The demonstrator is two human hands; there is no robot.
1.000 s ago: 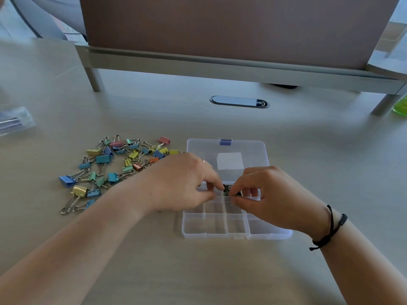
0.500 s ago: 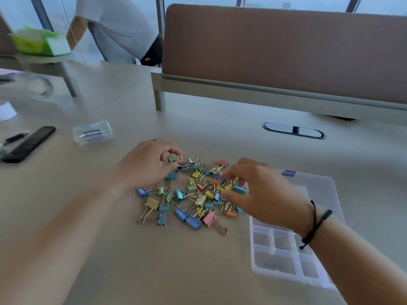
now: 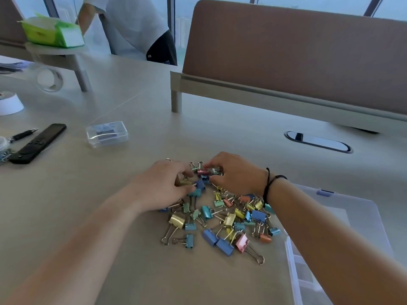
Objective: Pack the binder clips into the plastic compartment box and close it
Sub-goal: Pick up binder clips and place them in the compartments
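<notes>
My binder clips (image 3: 222, 214): glossy painted metal, bare wire handles. Compartment box (image 3: 343, 219): clear smooth plastic. Worktop (image 3: 88, 205): matt, smooth.

- We are looking across a pale beige desk (image 3: 110, 216) with an oval cable grommet (image 3: 318, 142) set into it.
- A brown partition panel (image 3: 297, 51) is standing on a grey metal frame (image 3: 242, 89) behind.
- Daylight is coming through tall windows (image 3: 176, 18) at the back.
- A small raised shelf (image 3: 55, 51) is standing at far left.
</notes>
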